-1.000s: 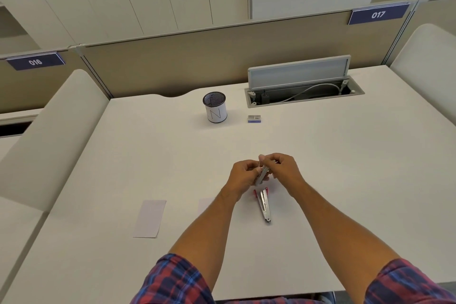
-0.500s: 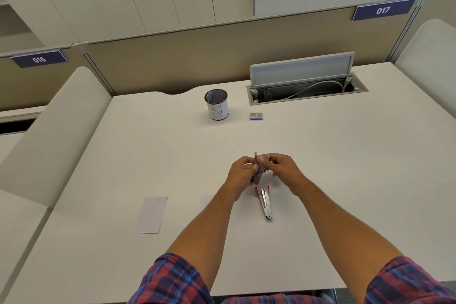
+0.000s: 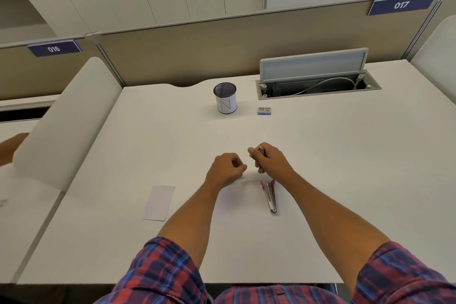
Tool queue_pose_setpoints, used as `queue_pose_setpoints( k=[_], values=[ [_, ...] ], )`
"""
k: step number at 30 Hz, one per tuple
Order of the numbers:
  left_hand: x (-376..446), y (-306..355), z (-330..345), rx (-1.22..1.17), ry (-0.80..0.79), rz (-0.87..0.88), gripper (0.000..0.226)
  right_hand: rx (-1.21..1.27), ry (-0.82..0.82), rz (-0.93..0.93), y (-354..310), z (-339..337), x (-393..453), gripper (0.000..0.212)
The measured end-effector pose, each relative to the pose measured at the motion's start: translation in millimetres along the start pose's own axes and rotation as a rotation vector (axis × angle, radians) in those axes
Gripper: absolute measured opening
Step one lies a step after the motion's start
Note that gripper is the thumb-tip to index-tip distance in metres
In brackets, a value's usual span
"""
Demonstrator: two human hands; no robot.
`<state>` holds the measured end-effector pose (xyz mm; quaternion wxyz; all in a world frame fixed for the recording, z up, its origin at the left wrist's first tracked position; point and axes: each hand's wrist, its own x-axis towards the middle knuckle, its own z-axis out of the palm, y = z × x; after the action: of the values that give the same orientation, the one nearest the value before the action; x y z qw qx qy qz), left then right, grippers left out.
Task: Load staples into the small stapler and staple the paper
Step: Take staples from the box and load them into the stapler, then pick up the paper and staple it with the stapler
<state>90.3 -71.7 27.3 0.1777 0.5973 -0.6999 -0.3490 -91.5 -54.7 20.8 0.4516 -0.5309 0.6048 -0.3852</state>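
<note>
The small red stapler [image 3: 270, 195] lies swung open on the white desk [image 3: 345, 180], just below my right hand. My right hand [image 3: 270, 161] pinches a short grey strip of staples [image 3: 259, 149] a little above the desk. My left hand [image 3: 225, 169] hovers to the left of it, apart from the strip, with fingers curled and thumb against them; nothing shows in it. A white slip of paper [image 3: 160, 202] lies flat to the left of my left forearm. The small blue staple box [image 3: 264, 110] sits farther back.
A mesh pen cup [image 3: 225, 98] stands at the back centre. An open cable tray [image 3: 318, 85] with a raised lid lies at the back right. Padded dividers flank the desk. Someone's arm [image 3: 12, 147] shows at the far left edge.
Both hands held the staple strip together before. My left hand has let go and drawn away to the left; the right hand keeps the strip.
</note>
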Motion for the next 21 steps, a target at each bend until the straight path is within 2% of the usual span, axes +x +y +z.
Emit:
queue_pose_setpoints(
  k=[2,8,11,15,21],
  values=[
    [-3.0,-9.2,-12.5,0.123,-0.042,0.007,0.008,-0.096,-0.072,-0.019,-0.7,7.6,-0.6,0.050],
    [-10.7,-23.7,-37.4,0.440,-0.207,-0.028,0.027,-0.320,-0.226,-0.072,-1.7,31.8,-4.7,0.055],
    [-12.7,-29.5,-42.9,0.567,-0.266,-0.013,0.028,-0.504,-0.271,-0.040,-4.9,44.5,-4.6,0.043],
    [-12.8,-36.8,-42.8,0.625,-0.263,0.011,0.036,-0.717,-0.300,-0.035,-9.6,56.4,-11.0,0.020],
    [-12.0,-42.7,-35.8,0.647,-0.227,0.041,0.029,-0.751,-0.339,-0.035,-8.4,67.4,-17.8,0.024]
  ],
)
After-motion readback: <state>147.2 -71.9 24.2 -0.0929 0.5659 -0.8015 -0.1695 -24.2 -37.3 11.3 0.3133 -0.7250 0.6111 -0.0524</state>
